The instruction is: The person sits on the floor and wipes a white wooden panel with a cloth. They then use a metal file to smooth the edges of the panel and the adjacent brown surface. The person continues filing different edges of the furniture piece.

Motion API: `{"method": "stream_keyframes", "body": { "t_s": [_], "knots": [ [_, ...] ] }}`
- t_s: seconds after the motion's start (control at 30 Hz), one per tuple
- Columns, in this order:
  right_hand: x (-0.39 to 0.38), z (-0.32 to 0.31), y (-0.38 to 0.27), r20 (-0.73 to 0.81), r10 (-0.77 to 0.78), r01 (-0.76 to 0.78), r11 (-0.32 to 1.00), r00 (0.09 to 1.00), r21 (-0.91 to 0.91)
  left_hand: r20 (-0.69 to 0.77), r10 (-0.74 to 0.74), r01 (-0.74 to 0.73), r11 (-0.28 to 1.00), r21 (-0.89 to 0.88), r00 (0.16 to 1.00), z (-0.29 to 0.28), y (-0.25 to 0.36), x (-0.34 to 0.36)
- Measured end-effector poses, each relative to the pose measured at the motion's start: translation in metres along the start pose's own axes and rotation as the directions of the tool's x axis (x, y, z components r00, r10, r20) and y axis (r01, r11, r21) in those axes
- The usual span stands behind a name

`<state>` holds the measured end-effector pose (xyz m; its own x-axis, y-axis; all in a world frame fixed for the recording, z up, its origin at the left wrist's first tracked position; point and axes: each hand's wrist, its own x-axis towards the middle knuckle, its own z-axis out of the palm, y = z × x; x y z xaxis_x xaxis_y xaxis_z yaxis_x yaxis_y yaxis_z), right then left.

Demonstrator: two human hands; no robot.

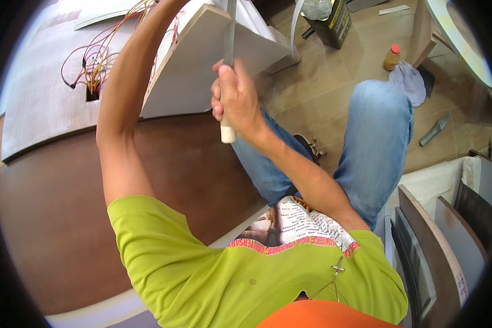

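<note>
A flat file [230,35] points upward from my right hand [238,97], whose fingers are wrapped around its pale handle [228,134]. The file's grey metal blade lies across the upper corner edge of a pale grey panel [194,68]; whether it presses on that edge I cannot tell. This panel stands tilted on a brown surface, its raw edge facing up. My left forearm [127,87] reaches along the panel's left side and leaves the picture at the top, so the left hand is out of sight.
Red and yellow wires [95,65] come out of a square hole in a pale board [38,115] on the brown surface [93,180]. On the floor stand a dark canister [333,27] and a red-capped bottle [392,57], beside a cloth [408,82]. Several curved panels [434,246] fill the right side.
</note>
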<state>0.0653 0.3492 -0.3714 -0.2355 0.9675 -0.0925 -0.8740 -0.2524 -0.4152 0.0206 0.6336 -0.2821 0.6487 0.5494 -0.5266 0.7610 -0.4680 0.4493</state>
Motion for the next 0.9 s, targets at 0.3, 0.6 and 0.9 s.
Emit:
{"method": "stream_keyframes", "body": {
  "t_s": [0.3, 0.6, 0.9],
  "knots": [
    [-0.002, -0.030, -0.016, 0.047, -0.003, 0.012, 0.980, 0.999, -0.197, -0.089, -0.019, 0.022, 0.999, 0.028, 0.996, -0.007, -0.007, -0.014],
    [-0.001, -0.051, -0.027, -0.007, -0.169, 0.154, 0.914, 0.986, -0.376, -0.003, 0.135, -0.133, 0.978, 0.163, 0.991, -0.014, 0.028, 0.030],
    [-0.009, -0.037, -0.002, 0.013, -0.127, 0.122, 0.917, 0.992, -0.379, 0.039, 0.083, -0.087, 0.991, 0.103, 0.996, -0.010, 0.015, -0.007]
  ]
}}
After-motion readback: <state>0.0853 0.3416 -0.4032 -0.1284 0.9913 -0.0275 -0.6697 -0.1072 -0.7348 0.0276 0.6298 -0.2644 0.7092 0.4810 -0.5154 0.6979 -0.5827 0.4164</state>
